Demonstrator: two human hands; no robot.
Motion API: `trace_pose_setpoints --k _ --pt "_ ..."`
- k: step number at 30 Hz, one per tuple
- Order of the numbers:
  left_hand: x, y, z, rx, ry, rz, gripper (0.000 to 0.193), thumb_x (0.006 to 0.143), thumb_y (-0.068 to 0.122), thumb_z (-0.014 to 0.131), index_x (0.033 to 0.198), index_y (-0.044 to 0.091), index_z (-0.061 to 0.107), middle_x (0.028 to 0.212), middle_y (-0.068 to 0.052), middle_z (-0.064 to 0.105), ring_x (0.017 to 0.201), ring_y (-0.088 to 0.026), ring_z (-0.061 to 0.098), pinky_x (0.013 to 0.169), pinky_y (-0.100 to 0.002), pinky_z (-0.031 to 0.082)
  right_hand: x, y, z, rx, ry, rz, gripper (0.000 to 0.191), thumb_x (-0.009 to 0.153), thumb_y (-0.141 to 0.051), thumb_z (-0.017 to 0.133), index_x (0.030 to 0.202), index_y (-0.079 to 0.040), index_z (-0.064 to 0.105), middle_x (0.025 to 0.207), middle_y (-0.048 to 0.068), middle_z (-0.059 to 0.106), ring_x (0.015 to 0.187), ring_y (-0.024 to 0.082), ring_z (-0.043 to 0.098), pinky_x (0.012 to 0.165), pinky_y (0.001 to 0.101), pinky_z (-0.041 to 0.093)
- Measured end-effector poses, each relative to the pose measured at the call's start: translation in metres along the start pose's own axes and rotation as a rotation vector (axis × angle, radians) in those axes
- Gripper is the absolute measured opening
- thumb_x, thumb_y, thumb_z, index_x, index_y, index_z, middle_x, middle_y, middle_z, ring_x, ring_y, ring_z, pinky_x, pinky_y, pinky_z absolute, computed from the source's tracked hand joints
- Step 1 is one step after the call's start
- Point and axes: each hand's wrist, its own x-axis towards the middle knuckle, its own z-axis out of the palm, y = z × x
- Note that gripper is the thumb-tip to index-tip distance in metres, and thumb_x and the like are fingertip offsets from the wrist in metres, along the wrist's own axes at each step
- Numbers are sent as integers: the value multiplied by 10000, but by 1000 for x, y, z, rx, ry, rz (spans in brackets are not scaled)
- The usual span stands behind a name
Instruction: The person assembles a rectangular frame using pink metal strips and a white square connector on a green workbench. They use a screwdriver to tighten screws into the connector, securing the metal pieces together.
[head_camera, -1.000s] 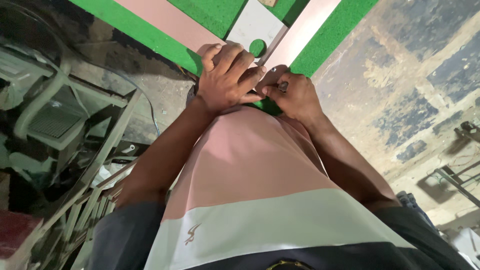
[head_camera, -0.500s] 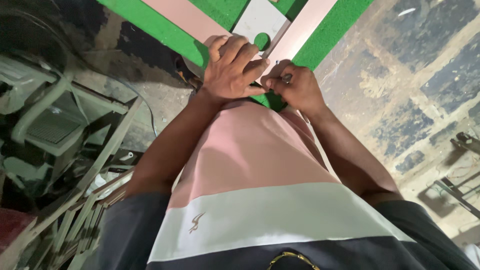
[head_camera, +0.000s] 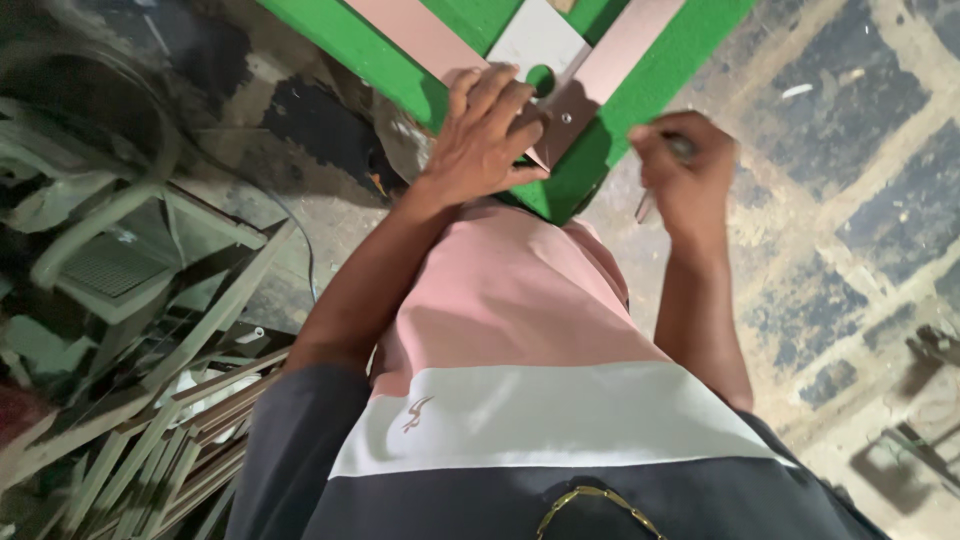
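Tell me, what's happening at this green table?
A person leans over the corner of a green table. Their left hand presses flat on pinkish-brown metal strips that meet at a corner joint, beside a grey plate. Their right hand is raised off to the side, fist closed around a small slim tool. A stack of similar strips lies on the floor to the left.

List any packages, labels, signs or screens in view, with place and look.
No packages, signs or screens show.
Emblem: small pale mark on the white band of the person's shirt, lower centre.
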Motion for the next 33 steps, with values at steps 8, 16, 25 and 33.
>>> trace_pose_setpoints --k 8,16,25,33 --pt "13 6 -13 -51 -33 -55 817 658 595 874 1237 50 689 1388 -185 544 1373 -368 441 1143 -581 249 -6 3 -5 771 169 -530 123 1064 -73 543 1008 32 573 707 142 562 527 201 537 542 363 506" --pt "66 -55 -36 -42 195 -341 486 917 378 802 1279 83 668 1265 -109 622 1171 -293 600 1010 -466 429 6 29 25 797 216 -543 180 1099 -135 584 1077 44 585 736 112 566 589 194 540 594 335 493" --pt "121 -163 -6 151 -29 -150 109 848 133 671 912 77 738 873 -180 701 917 -418 665 856 -507 537 6 34 39 328 374 -680 284 1086 -226 561 1273 -17 519 1104 116 589 955 185 599 829 319 519" --pt "111 -182 -14 75 -122 -224 181 997 145 662 1083 19 760 1003 -222 688 958 -431 637 876 -513 519 -26 -14 23 -226 185 -657 576 885 -35 672 1394 -87 406 1239 177 611 1054 384 653 858 462 544"
